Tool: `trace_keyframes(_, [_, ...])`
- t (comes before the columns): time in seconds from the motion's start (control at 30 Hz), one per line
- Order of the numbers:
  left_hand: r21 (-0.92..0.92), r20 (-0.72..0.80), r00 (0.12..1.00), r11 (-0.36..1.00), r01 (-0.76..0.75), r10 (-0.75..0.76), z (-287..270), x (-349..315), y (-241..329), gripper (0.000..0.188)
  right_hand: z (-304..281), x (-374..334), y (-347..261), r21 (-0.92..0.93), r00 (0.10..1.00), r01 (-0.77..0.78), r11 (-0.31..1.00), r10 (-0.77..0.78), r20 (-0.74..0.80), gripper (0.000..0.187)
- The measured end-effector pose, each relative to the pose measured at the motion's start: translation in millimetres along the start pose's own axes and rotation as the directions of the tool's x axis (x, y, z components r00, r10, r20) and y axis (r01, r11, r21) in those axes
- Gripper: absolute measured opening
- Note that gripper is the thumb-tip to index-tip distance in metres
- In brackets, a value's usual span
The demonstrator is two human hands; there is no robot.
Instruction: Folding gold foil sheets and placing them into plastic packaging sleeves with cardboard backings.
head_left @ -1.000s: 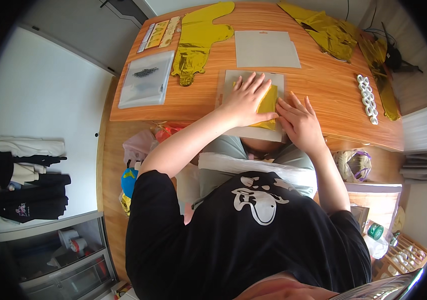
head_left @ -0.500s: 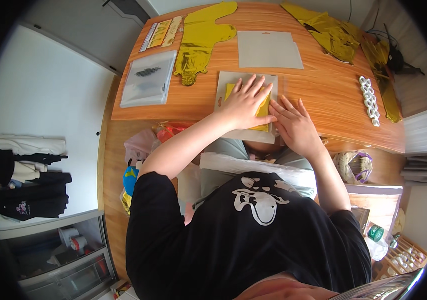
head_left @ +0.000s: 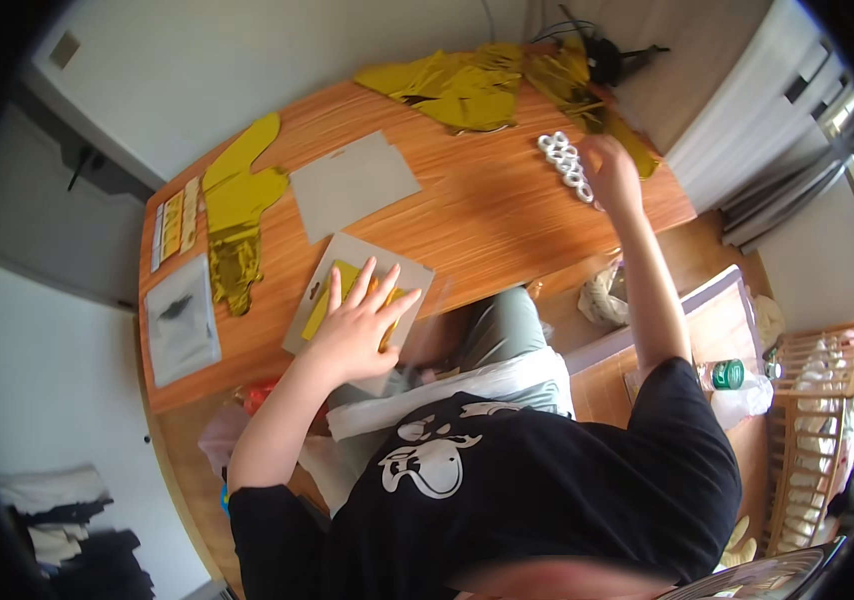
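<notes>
My left hand [head_left: 355, 325] lies spread and flat on a folded yellow foil piece [head_left: 347, 275]. Under the foil is a grey card [head_left: 312, 325] with a hanging slot, at the table's near edge. Over at the right end of the table, my right hand [head_left: 614, 175] is beside a cluster of small white rings [head_left: 565, 165], which look like ribbon rolls. Its fingers curl downward and are blurred, so whether they grip a ring is unclear.
A second grey card [head_left: 357, 185] lies mid-table. Gold foil balloons [head_left: 237, 220] lie at the left, and more crumpled gold foil [head_left: 462, 90] at the back. Clear plastic bags [head_left: 182, 320] are stacked at the near left. A wooden rack [head_left: 812, 440] stands on the floor at right.
My right hand has left the grey card's side and reached right to the white rings. My left hand stays on the yellow foil. The view has turned to the right.
</notes>
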State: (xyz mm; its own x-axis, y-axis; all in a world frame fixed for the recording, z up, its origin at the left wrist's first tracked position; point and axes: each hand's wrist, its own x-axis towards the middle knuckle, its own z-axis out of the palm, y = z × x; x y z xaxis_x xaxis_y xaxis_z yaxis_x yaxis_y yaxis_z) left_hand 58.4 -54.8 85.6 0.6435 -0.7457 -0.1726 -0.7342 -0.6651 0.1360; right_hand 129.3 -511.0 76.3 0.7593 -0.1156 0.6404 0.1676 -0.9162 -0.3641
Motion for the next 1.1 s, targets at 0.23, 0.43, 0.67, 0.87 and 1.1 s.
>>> trace_keyframes(0.23, [-0.049,-0.204,0.978,0.998,-0.05,0.039,20,1,18,0.064,10,69,183,-0.362,0.925,-0.351,0.864,0.38,0.01,0.031])
trace_keyframes(0.43, [-0.083,-0.402,0.902,0.987,0.135,-0.157,47,-2,8,0.075,4,77,259,-0.603,0.85,-0.34,0.721,0.51,0.13,0.035])
trace_keyframes(0.67, [0.01,-0.357,0.908,0.971,0.238,-0.219,64,-20,10,0.086,21,80,219,-0.514,0.835,-0.367,0.775,0.519,0.185,0.029])
trace_keyframes(0.87, [0.001,-0.371,0.91,0.98,0.197,-0.183,64,-19,12,0.094,27,87,239,-0.619,0.812,-0.353,0.701,0.558,0.17,0.027])
trace_keyframes(1.1, [-0.119,-0.315,0.927,0.977,0.175,-0.204,55,-19,14,0.091,20,82,200,-0.658,0.903,-0.264,0.706,0.419,0.088,0.025])
